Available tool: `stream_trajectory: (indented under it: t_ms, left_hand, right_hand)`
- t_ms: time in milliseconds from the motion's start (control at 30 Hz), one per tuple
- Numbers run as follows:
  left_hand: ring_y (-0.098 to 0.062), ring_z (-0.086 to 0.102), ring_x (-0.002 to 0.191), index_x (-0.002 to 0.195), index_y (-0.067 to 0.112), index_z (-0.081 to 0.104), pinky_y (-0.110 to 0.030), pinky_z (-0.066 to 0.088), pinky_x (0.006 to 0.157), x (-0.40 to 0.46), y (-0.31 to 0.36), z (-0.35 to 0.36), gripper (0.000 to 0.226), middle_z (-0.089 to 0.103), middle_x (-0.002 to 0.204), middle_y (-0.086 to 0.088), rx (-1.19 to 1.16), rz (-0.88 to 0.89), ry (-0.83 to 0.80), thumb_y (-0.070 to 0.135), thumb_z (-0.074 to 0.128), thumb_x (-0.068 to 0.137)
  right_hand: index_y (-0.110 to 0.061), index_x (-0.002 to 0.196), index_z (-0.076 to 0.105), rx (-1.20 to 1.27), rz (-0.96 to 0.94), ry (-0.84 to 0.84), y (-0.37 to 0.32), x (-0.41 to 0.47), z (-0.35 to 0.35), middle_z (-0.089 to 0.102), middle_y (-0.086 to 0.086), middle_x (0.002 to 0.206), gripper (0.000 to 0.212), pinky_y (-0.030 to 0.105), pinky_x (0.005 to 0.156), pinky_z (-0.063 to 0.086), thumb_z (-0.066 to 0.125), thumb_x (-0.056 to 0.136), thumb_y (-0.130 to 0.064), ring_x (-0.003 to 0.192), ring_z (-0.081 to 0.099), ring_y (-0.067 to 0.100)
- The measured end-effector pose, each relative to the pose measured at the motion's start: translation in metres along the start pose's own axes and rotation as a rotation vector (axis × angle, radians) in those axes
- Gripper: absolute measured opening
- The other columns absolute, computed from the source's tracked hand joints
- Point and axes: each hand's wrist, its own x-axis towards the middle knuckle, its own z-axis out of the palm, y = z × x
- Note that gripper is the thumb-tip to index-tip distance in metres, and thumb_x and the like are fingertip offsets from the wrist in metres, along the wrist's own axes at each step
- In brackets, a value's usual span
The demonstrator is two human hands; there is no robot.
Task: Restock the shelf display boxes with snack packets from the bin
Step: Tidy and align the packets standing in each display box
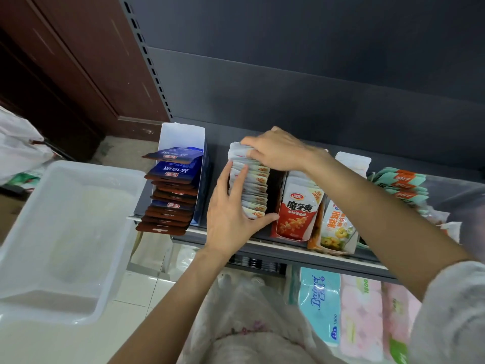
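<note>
Shelf [275, 248]: both hands grip packet stack [252, 185].

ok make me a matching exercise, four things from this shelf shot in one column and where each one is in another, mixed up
Things:
1. clear plastic bin
2. row of white packets
3. brown and blue packets
4. blue tissue pack

Places:
A. under the shelf
B. between the left hand and right hand
C. leftmost display box
D. left of the shelf, on the floor side

Pairs: 1-D, 2-B, 3-C, 4-A
</note>
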Motion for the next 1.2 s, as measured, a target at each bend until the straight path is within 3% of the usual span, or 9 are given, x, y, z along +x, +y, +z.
stream_trajectory:
  t_ms: [133, 233, 300, 433, 533, 733, 833, 967, 1200]
  left_hand:
    - [-0.012, 0.015, 0.145, 0.149, 0.039, 0.020, -0.044, 0.033, 0.111, 0.002, 0.007, -0.006, 0.076, 0.005, 0.160, 0.009, -0.115, -0.072, -0.078, 0.075, 0.031, 0.083]
    - [-0.005, 0.012, 0.144, 0.147, 0.040, 0.023, -0.040, 0.023, 0.117, 0.010, 0.005, -0.011, 0.055, 0.006, 0.159, 0.013, -0.363, -0.188, -0.109, 0.051, 0.040, 0.096]
    - [-0.004, 0.014, 0.143, 0.150, 0.032, 0.019, -0.033, 0.017, 0.119, 0.024, 0.002, -0.017, 0.061, 0.013, 0.159, 0.006, -0.460, -0.228, -0.128, 0.028, 0.050, 0.098]
    - [-0.008, 0.040, 0.132, 0.152, 0.024, 0.015, -0.025, 0.035, 0.110, 0.048, 0.003, -0.022, 0.070, 0.038, 0.148, 0.003, -0.788, -0.373, -0.252, 0.003, 0.050, 0.094]
    - [-0.006, 0.045, 0.124, 0.151, 0.027, 0.016, -0.009, 0.043, 0.091, 0.053, 0.002, -0.020, 0.068, 0.044, 0.141, 0.006, -0.836, -0.377, -0.283, 0.004, 0.047, 0.096]
    - [-0.008, 0.049, 0.123, 0.132, 0.033, 0.040, -0.026, 0.044, 0.102, 0.049, -0.010, -0.023, 0.052, 0.050, 0.134, 0.003, -0.606, -0.220, -0.144, 0.020, 0.066, 0.088]
    - [-0.004, 0.053, 0.115, 0.125, 0.028, 0.045, -0.017, 0.047, 0.092, 0.045, -0.015, -0.029, 0.048, 0.052, 0.130, 0.000, -0.526, -0.188, -0.088, 0.023, 0.071, 0.085]
    - [0.004, 0.053, 0.109, 0.129, 0.021, 0.046, -0.002, 0.042, 0.080, 0.045, -0.015, -0.037, 0.047, 0.053, 0.129, 0.003, -0.558, -0.201, -0.157, 0.008, 0.065, 0.087]
    - [-0.003, 0.054, 0.113, 0.131, 0.024, 0.048, -0.025, 0.049, 0.095, 0.045, -0.022, -0.034, 0.057, 0.053, 0.130, 0.002, -0.517, -0.206, -0.178, 0.013, 0.074, 0.081]
  right_hand:
    - [-0.011, 0.133, 0.050, -0.014, 0.035, 0.247, 0.001, -0.013, 0.010, 0.047, 0.006, 0.126, 0.040, 0.040, 0.097, 0.038, 0.043, 0.099, -0.030, 0.115, 0.040, 0.022]
    - [-0.011, 0.147, 0.029, 0.425, 0.307, 0.439, -0.005, -0.034, 0.015, 0.034, 0.009, 0.141, 0.049, 0.033, 0.108, 0.034, 0.041, 0.101, -0.023, 0.127, 0.036, 0.018]
    - [-0.014, 0.149, 0.023, 0.819, 0.458, 0.582, -0.027, -0.051, 0.027, 0.031, 0.006, 0.147, 0.052, 0.028, 0.111, 0.031, 0.041, 0.100, -0.017, 0.132, 0.035, 0.011]
    - [-0.023, 0.150, 0.016, 1.178, 0.534, 0.563, -0.079, -0.067, 0.059, 0.023, -0.011, 0.151, 0.056, 0.016, 0.113, 0.018, 0.042, 0.100, -0.019, 0.137, 0.020, -0.004]
    - [-0.044, 0.134, 0.029, 1.349, 0.442, 0.578, -0.087, -0.056, 0.070, 0.040, -0.022, 0.135, 0.043, 0.002, 0.099, 0.026, 0.044, 0.100, -0.021, 0.119, 0.035, -0.020]
    - [-0.018, 0.142, 0.038, 0.943, 0.515, 0.513, -0.056, -0.056, 0.074, 0.042, 0.002, 0.139, 0.057, 0.036, 0.110, 0.037, 0.061, 0.090, -0.018, 0.128, 0.042, 0.013]
    - [-0.013, 0.138, 0.040, 0.685, 0.460, 0.470, -0.047, -0.059, 0.063, 0.045, 0.004, 0.131, 0.057, 0.035, 0.099, 0.046, 0.065, 0.086, -0.012, 0.116, 0.050, 0.016]
    - [-0.012, 0.134, 0.037, 0.400, 0.324, 0.317, -0.034, -0.057, 0.038, 0.042, 0.004, 0.132, 0.062, 0.024, 0.089, 0.039, 0.070, 0.083, -0.022, 0.112, 0.050, 0.017]
    - [-0.015, 0.132, 0.040, 0.023, 0.140, 0.113, -0.025, -0.040, 0.013, 0.053, 0.003, 0.129, 0.075, 0.034, 0.087, 0.043, 0.068, 0.076, -0.055, 0.119, 0.047, 0.019]
